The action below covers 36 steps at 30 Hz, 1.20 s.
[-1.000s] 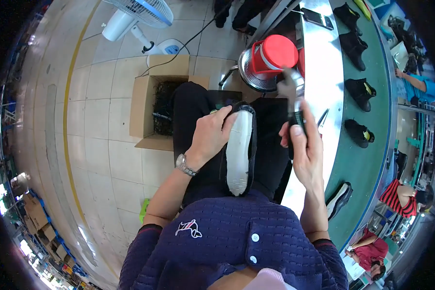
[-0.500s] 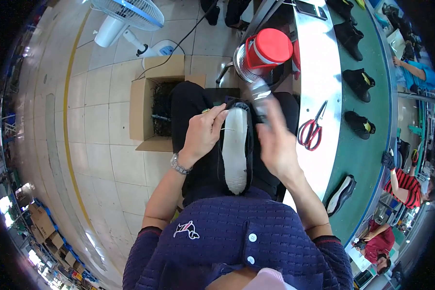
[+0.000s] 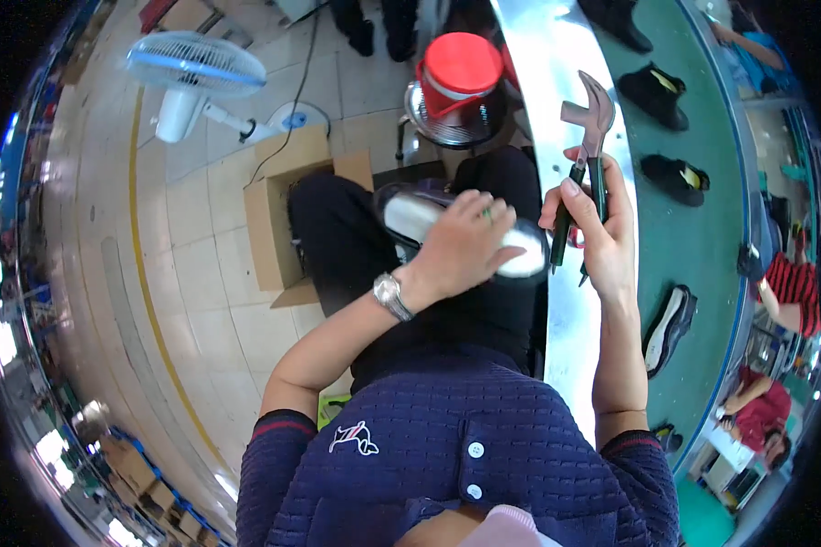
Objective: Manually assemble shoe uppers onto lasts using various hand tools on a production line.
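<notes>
A dark shoe with a white sole (image 3: 410, 217) lies aslant across my lap, sole up. My left hand (image 3: 461, 246) grips it across the middle, the fingers over the sole and slightly blurred. In my right hand (image 3: 611, 219), above the metal bench, is a pair of lasting pliers (image 3: 595, 123) with dark handles. Their curved jaws and side hammer head point away from me, and the handles stand a little apart. Behind that hand a bit of red scissor handle (image 3: 576, 237) shows on the bench; the rest is hidden.
The metal bench (image 3: 566, 319) runs along my right, beside a green conveyor belt (image 3: 693, 237) carrying several dark shoes. A red bucket (image 3: 463, 71) stands on a round stool ahead. An open cardboard box (image 3: 269, 237) and a fan (image 3: 196, 82) are left. Other people work beyond the belt.
The shoe has turned from lengthwise to slanting across my lap. My left hand has moved onto its middle. My right hand has gone from beside the shoe to above the bench with the pliers.
</notes>
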Each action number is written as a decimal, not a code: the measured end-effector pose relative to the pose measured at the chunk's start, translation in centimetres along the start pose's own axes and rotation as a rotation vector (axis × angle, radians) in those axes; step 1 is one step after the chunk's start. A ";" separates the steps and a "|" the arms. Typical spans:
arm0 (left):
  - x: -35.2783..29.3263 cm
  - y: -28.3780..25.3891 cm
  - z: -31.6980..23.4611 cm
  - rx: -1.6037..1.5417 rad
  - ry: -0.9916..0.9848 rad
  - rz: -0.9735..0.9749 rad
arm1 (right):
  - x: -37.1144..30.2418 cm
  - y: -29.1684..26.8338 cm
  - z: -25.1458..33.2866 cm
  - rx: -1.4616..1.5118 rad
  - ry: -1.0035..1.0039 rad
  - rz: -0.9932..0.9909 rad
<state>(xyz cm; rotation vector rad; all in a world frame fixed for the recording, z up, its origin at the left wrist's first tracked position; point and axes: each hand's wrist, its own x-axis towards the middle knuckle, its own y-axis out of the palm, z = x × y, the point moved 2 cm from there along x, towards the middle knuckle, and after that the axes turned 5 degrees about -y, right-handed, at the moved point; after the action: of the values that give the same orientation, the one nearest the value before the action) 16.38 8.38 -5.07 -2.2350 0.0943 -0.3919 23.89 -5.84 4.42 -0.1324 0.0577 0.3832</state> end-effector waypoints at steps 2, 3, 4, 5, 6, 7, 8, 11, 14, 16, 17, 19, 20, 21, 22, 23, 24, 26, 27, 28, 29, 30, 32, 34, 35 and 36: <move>2.5 -1.1 1.3 -0.009 -0.104 0.092 | -1.1 -2.0 0.0 0.086 0.088 0.018; 4.4 -2.7 1.8 -0.058 -0.236 0.269 | -1.6 -2.7 -0.4 0.096 0.137 0.017; 5.2 -3.5 3.0 -0.085 -0.247 0.259 | -2.2 -3.0 -1.1 0.112 0.183 0.029; 6.1 -3.6 4.9 -0.168 -0.220 0.242 | -2.7 -3.5 -2.1 0.118 0.217 0.038; 6.7 -3.5 6.4 -0.253 -0.190 0.230 | -3.0 -3.9 -2.9 0.106 0.227 0.053; 7.1 -3.9 6.8 -0.251 -0.171 0.242 | -3.5 -4.2 -3.3 0.068 0.280 0.075; 7.5 -4.1 7.2 -0.262 -0.230 0.273 | -3.9 -4.4 -3.6 0.032 0.333 0.100; 7.7 -3.1 7.0 -0.121 -0.224 0.232 | -4.3 -4.1 -4.3 -0.033 0.381 0.154; 7.3 -2.4 6.2 0.071 -0.127 0.150 | -3.7 -3.9 -4.9 -0.110 0.425 0.245; 7.0 -2.0 6.3 0.115 -0.151 0.112 | -3.0 -3.6 -5.3 -0.185 0.318 0.389; 7.2 -2.0 6.2 0.116 -0.153 0.109 | -2.6 -3.4 -4.8 -0.207 0.338 0.429; 7.8 -2.3 6.6 0.047 -0.319 0.062 | -1.8 -3.0 -4.4 -0.136 0.384 0.434; 8.0 -2.1 7.1 0.049 -0.321 0.056 | -1.3 -2.8 -4.3 -0.063 0.432 0.435; 8.1 -1.9 7.8 0.030 -0.335 0.016 | -0.8 -2.5 -4.2 -0.066 0.428 0.439; 8.4 -2.0 7.9 0.009 -0.345 -0.020 | -0.3 -2.3 -4.3 0.054 0.509 0.437; 8.4 -2.2 8.0 0.008 -0.344 -0.023 | 0.1 -2.1 -4.3 0.176 0.589 0.433; 8.3 -2.3 8.2 -0.056 -0.360 0.012 | 0.4 -2.1 -4.2 0.173 0.588 0.432; 8.1 -2.5 8.1 -0.122 -0.374 0.046 | 1.1 -2.0 -4.2 0.338 0.720 0.410; 8.0 -2.4 7.7 -0.216 -0.231 -0.007 | 1.4 -2.1 -4.4 0.392 0.715 0.449; 7.8 -2.3 7.5 -0.308 -0.091 -0.061 | 1.5 -2.1 -4.5 0.389 0.717 0.451; 7.8 -2.0 7.4 -0.260 -0.007 -0.124 | 1.7 -2.2 -4.6 0.421 0.743 0.417; 7.8 -1.8 7.7 -0.261 -0.010 -0.126 | 1.8 -2.2 -4.7 0.453 0.769 0.382; 8.2 -1.4 8.0 -0.160 -0.206 0.056 | 1.9 -1.7 -4.7 0.411 0.751 0.379; 8.9 -1.8 8.5 -0.197 -0.253 0.087 | 2.0 -0.9 -4.7 0.366 0.732 0.379; 9.3 -2.1 8.7 -0.232 -0.295 0.120 | 2.0 -0.4 -4.6 0.277 0.664 0.357; 9.7 -2.6 8.9 -0.236 -0.299 0.113 | 2.1 -0.1 -4.6 0.187 0.594 0.335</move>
<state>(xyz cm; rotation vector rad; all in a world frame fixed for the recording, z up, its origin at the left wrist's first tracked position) 28.22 14.71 -6.01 -2.4807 0.1123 0.0191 25.71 -5.78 -0.27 -0.0477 0.7074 0.6604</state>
